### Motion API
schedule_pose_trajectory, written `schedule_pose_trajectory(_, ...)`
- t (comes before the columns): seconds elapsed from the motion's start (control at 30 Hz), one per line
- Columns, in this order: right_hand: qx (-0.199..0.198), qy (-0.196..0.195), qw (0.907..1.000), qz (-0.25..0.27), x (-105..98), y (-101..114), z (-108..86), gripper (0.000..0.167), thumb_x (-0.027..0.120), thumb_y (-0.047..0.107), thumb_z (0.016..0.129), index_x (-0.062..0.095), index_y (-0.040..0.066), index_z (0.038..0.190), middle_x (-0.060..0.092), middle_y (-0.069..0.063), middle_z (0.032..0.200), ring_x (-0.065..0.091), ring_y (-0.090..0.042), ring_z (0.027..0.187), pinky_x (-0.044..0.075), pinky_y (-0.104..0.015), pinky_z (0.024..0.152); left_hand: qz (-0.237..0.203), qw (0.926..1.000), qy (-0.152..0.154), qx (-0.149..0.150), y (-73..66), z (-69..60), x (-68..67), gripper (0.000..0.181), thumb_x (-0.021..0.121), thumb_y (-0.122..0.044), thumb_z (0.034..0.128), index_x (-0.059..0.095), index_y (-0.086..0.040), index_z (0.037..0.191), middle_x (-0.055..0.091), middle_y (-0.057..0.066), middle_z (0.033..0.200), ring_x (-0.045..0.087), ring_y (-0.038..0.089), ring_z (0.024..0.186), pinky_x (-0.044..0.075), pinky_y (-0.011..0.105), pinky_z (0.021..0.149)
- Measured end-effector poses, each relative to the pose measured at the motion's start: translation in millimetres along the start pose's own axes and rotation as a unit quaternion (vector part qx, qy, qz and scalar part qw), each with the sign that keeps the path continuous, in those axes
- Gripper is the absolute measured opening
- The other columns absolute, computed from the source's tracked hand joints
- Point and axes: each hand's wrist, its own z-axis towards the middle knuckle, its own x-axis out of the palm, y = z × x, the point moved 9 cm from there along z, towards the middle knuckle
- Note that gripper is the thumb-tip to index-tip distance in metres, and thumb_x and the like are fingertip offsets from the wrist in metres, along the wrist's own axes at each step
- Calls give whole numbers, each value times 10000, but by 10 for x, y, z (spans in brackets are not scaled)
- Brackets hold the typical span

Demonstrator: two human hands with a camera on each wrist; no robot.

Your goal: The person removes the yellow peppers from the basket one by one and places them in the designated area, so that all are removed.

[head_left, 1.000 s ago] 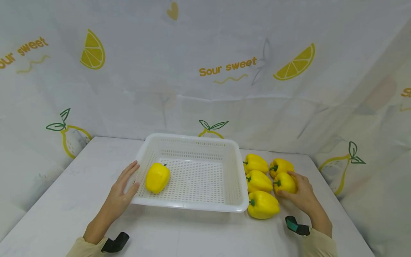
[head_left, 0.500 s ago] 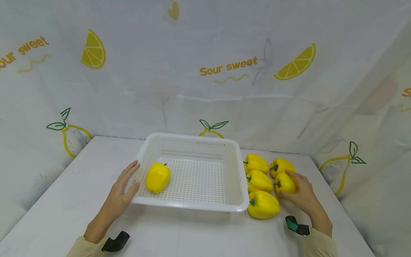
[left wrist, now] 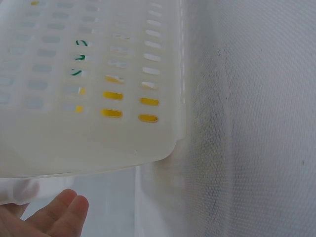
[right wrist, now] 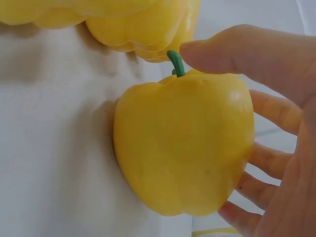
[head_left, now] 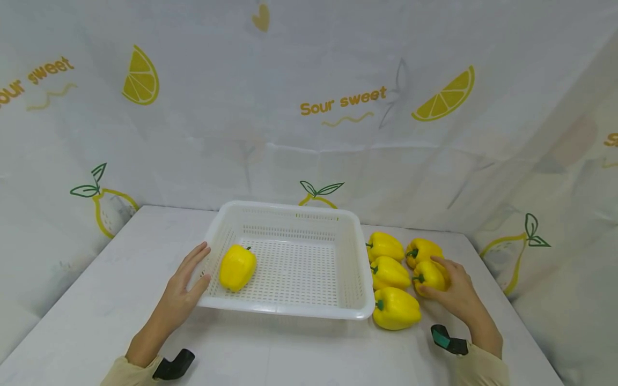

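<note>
A white plastic basket [head_left: 275, 310] with slotted walls stands mid-table, one yellow bell pepper [head_left: 237, 268] lying inside at its left. My left hand [head_left: 181, 297] rests at the basket's left rim, fingers extended; the left wrist view catches its fingertips [left wrist: 74, 210] by the rim. Just right of the basket, my right hand [head_left: 458, 292] holds another yellow bell pepper [head_left: 429, 279], stem facing left. Close up, that bell pepper [right wrist: 182, 148] has the thumb near its green stem and the fingers around its far side.
Between the basket and my right hand, several yellow bell peppers lie close together, including a front one [head_left: 397, 308], a middle one [head_left: 390, 272] and a back one [head_left: 385, 246]. Another pepper [head_left: 425, 251] touches the held one from behind. A lemon-print cloth [head_left: 270, 155] hangs behind the table.
My right hand and the bell pepper in it have shifted slightly right and toward me. The left hand and basket stay where they were.
</note>
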Motion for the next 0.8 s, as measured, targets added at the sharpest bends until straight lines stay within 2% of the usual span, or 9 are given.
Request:
schedule_pose_trajectory(0.3, -208, -165, 9995, 146, -81, 114, -45, 800, 747, 259, 876, 320, -68, 1468, 245, -420, 1463, 255, -592, 1324, 256, -766, 1028, 30, 10000, -33, 57, 2, -8, -3, 535, 541, -84, 970, 415, -50, 1489, 301, 154, 1609, 278, 433, 1449, 120, -52, 1028)
schedule_pose_trajectory(0.5, -248, -186, 9994, 133, -122, 191, -64, 798, 731, 279, 896, 306, -51, 1485, 258, -401, 1474, 307, -572, 1293, 289, -758, 1007, 66, 10000, 5, -13, 13, -3, 4, 538, 537, -99, 975, 407, -56, 1495, 288, 141, 1618, 267, 393, 1487, 129, 3, 1104)
schedule_pose_trajectory(0.57, -245, -174, 9995, 118, -130, 214, -74, 790, 719, 288, 906, 304, -44, 1491, 262, -392, 1481, 321, -563, 1288, 303, -755, 997, 66, 10000, 28, -51, 27, -8, 8, 539, 529, -103, 980, 399, -58, 1501, 280, 133, 1624, 250, 346, 1505, 145, 53, 1153)
schedule_pose_trajectory(0.63, -259, -164, 9995, 121, -141, 246, -82, 786, 705, 304, 916, 300, -35, 1497, 264, -388, 1485, 324, -562, 1288, 311, -757, 986, 67, 9999, 50, -82, 38, -15, 13, 540, 520, -103, 983, 392, -57, 1505, 273, 130, 1627, 236, 322, 1513, 173, 174, 1215)
schedule_pose_trajectory(0.7, -284, -184, 9994, 116, -153, 285, -93, 776, 695, 315, 923, 304, -25, 1500, 271, -381, 1491, 329, -555, 1292, 319, -758, 981, 61, 9999, 58, -98, 42, -19, 13, 539, 517, -105, 984, 390, -57, 1506, 270, 128, 1629, 233, 334, 1508, 183, 231, 1225)
schedule_pose_trajectory(0.73, -310, -205, 9993, 109, -159, 308, -98, 768, 690, 322, 927, 310, -19, 1500, 279, -375, 1492, 335, -551, 1294, 325, -756, 978, 68, 9999, 57, -98, 40, -20, 12, 539, 517, -106, 984, 390, -58, 1506, 271, 127, 1629, 236, 351, 1501, 183, 233, 1224)
schedule_pose_trajectory(0.8, -380, -246, 9989, 88, -169, 357, -107, 753, 681, 331, 933, 321, -12, 1498, 301, -366, 1485, 348, -541, 1289, 332, -751, 974, 61, 9999, 63, -76, 32, -18, 11, 543, 519, -102, 982, 387, -56, 1507, 269, 134, 1628, 244, 399, 1482, 165, 158, 1211)
